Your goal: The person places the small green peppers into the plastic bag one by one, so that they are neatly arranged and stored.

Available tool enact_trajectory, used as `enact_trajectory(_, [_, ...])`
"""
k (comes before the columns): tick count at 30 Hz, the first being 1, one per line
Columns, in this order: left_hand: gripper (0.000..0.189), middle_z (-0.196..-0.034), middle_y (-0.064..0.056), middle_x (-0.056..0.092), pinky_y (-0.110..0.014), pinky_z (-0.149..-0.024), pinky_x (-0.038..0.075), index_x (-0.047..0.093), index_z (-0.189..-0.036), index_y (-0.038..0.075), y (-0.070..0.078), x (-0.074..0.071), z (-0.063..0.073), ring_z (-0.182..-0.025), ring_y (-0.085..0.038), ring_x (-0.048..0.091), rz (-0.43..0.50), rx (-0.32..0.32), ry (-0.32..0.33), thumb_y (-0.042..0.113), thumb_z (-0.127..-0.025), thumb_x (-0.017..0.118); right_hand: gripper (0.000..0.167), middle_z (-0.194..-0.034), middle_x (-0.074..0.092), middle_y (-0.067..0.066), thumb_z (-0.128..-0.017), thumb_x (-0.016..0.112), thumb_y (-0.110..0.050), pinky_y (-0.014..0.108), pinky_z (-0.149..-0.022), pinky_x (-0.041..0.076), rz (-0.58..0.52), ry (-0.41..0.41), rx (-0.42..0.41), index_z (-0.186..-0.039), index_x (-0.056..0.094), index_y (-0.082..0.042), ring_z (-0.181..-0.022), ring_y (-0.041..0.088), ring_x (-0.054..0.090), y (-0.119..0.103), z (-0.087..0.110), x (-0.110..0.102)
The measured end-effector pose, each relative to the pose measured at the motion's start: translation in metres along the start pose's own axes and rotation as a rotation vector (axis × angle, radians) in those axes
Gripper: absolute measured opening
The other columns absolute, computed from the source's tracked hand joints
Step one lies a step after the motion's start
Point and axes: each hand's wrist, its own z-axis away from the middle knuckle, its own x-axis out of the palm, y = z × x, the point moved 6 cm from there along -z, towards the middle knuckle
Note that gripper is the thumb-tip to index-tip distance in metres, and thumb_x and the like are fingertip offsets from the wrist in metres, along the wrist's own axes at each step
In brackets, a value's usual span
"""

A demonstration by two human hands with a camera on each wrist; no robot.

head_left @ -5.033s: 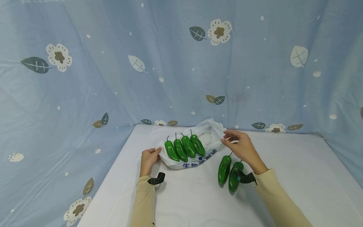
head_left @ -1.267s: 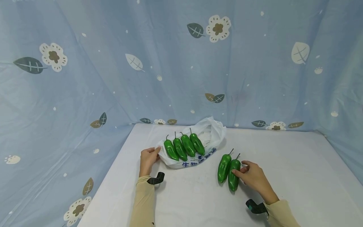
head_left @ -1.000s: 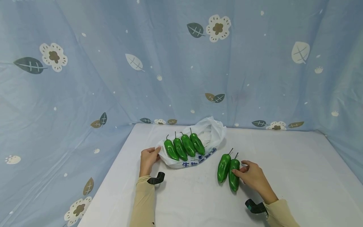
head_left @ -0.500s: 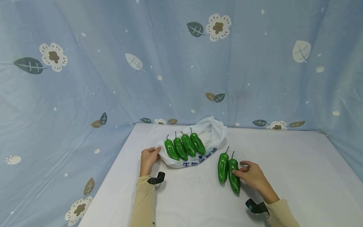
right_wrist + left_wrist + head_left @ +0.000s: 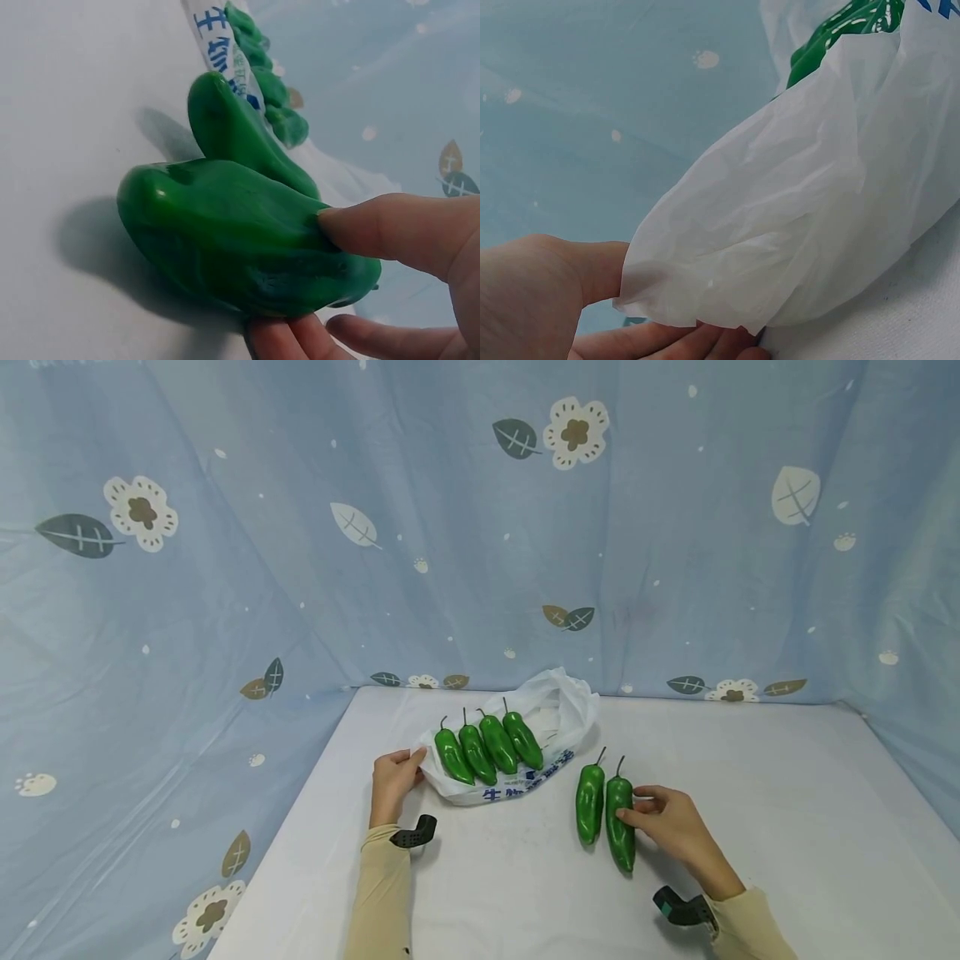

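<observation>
My left hand [image 5: 393, 787] pinches the left edge of a white plastic bag [image 5: 780, 225] with blue lettering, thumb on top and fingers beneath. Several green chili peppers [image 5: 495, 745] lie side by side on the bag, stems pointing away. To the right, two more peppers lie apart from it. Thumb and fingers of my right hand [image 5: 671, 827] pinch the nearer-right pepper [image 5: 240, 232] by its sides. The other pepper [image 5: 589, 804] lies just left of it, stem also pointing back.
A white cloth [image 5: 495, 893] covers the table. Blue printed fabric [image 5: 450, 527] hangs behind and along the sides. Each wrist carries a black camera mount, such as the right wrist mount [image 5: 681, 907]. The bag's open, crumpled end [image 5: 573, 702] points right.
My right hand has left the bag's right edge and come down to grip the right pepper. Both loose peppers have turned slightly, their stems swinging left. My left hand stays on the bag.
</observation>
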Motion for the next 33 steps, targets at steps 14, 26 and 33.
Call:
enact_trajectory(14, [0.056, -0.133, -0.027, 0.065, -0.029, -0.087, 0.062, 0.060, -0.137, -0.008, 0.000, 0.000, 0.000, -0.086, -0.013, 0.071, 0.014, -0.004, -0.003, 0.031, -0.099, 0.068, 0.069, -0.123, 0.066, 0.031, -0.093, 0.077, -0.033, 0.033, -0.068, 0.060, -0.036, 0.011, -0.006, -0.142, 0.053, 0.010, -0.084, 0.019, 0.071, 0.001, -0.003, -0.013])
enact_trajectory(26, [0.057, -0.134, -0.028, 0.064, -0.031, -0.088, 0.063, 0.059, -0.138, -0.009, -0.001, 0.000, -0.001, -0.091, -0.016, 0.072, 0.019, -0.003, -0.010, 0.031, -0.099, 0.068, 0.066, -0.126, 0.062, 0.032, -0.094, 0.076, -0.029, 0.033, -0.074, 0.065, -0.076, 0.011, -0.016, -0.141, 0.052, 0.011, -0.091, 0.020, 0.072, -0.005, -0.003, -0.017])
enact_trajectory(33, [0.055, -0.134, -0.027, 0.065, -0.030, -0.088, 0.063, 0.061, -0.136, -0.008, -0.001, 0.000, -0.001, -0.091, -0.016, 0.072, 0.017, -0.005, -0.008, 0.031, -0.099, 0.068, 0.066, -0.127, 0.061, 0.032, -0.097, 0.074, -0.030, 0.031, -0.074, 0.066, -0.125, 0.006, -0.027, -0.142, 0.051, 0.013, -0.093, 0.019, 0.071, -0.007, -0.005, -0.018])
